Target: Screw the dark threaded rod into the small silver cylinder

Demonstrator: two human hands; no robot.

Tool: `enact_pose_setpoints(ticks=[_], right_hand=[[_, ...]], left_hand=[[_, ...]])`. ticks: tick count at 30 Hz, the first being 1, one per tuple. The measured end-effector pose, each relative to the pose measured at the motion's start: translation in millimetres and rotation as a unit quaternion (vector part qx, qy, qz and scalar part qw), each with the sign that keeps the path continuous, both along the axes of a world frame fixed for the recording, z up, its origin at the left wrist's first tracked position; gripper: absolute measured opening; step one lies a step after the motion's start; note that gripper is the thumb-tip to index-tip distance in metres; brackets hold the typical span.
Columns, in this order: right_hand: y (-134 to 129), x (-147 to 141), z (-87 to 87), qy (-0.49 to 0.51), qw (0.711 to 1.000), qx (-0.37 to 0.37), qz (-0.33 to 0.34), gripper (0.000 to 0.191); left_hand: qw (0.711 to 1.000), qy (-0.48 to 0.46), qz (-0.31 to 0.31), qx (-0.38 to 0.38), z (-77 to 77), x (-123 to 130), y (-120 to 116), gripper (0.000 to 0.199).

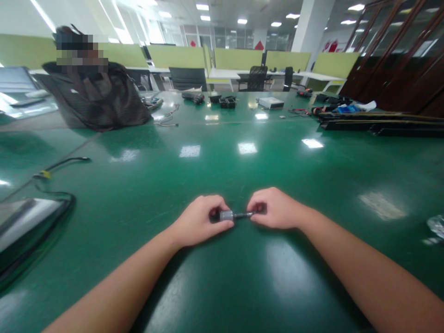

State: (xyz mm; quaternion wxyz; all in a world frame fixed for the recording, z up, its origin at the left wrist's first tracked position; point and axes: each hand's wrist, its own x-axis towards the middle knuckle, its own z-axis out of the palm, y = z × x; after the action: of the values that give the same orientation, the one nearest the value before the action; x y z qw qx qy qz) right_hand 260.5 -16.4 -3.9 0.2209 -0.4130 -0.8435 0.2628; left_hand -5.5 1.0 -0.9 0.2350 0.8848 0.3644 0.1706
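Low over the green tabletop [215,171], my left hand [199,220] is closed around a small screwdriver-like tool [226,215] with a grey cylindrical body and a dark end. Its thin dark shaft [242,215] points right and lies nearly level. My right hand [275,209] pinches the far end of that shaft between thumb and fingers. The tip is hidden by those fingers, so I cannot tell whether a separate piece is fitted there. A short gap parts the two hands, with the shaft bridging it.
A large dark bag [100,97] stands at the back left. A device with a shiny top [31,222] and a black cable [69,160] lie at left. Long black strips [374,124] are at the far right, a white box [270,102] at the back, and crumpled clear plastic [436,225] at the right edge.
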Motion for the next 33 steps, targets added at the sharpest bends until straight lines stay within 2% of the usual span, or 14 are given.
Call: enact_pose_setpoints(ticks=[8, 15, 22, 27, 33], right_hand=[[3.2, 7.3, 1.9, -0.008, 1.000, -0.015, 0.007, 0.012], [16.3, 27.2, 1.8, -0.010, 0.995, -0.095, -0.021, 0.014], [14.7, 24.0, 3.5, -0.004, 0.994, -0.109, -0.006, 0.015], [8.2, 7.1, 0.3, 0.004, 0.997, -0.077, 0.014, 0.017], [-1.3, -26.0, -15.1, 0.040, 0.998, 0.042, 0.035, 0.012]], left_hand=[[1.000, -0.002, 0.002, -0.003, 0.1, 0.5, -0.8, 0.023], [1.000, 0.005, 0.003, -0.006, 0.4, 1.4, -0.3, 0.024], [1.000, 0.003, 0.004, -0.006, -0.2, 1.0, -0.2, 0.024], [1.000, 0.002, 0.002, -0.008, 0.7, 1.7, -0.5, 0.022], [0.999, 0.023, 0.009, 0.023, -0.9, 4.2, -1.5, 0.027]])
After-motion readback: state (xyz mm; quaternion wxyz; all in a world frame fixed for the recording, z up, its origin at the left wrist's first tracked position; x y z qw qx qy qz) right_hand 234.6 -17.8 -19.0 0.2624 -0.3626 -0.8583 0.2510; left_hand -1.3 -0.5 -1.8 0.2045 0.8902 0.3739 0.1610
